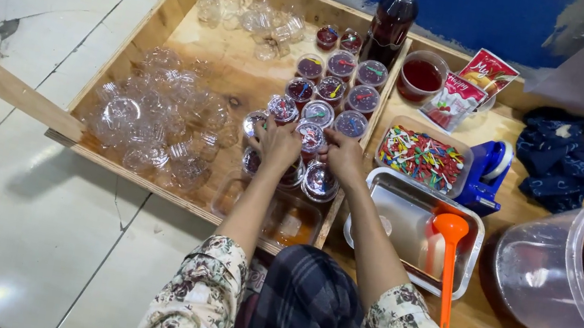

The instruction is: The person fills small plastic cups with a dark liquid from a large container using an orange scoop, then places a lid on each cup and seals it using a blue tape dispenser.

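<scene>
Bright, even light; floor glare; edges bowed.

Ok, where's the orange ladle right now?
The orange ladle lies in the metal tray right of the right hand, bowl nearest the box of coloured picks.

Dark red jelly fills the small clear plastic cups with domed lids [323, 88], flecks of green and blue showing on top. The tall plastic bottle [390, 21] glows the same deep red under a clear cap. Multicoloured little picks crowd the clear rectangular tub [422, 159]: red, green, yellow, blue. A bright orange plastic ladle [449, 254] lies across the silvery metal tray [394, 217]. Cream sleeves with a brown floral print [197, 306] frame dark navy plaid trousers [307, 309]. The wall behind [475, 13] is strong blue.
</scene>
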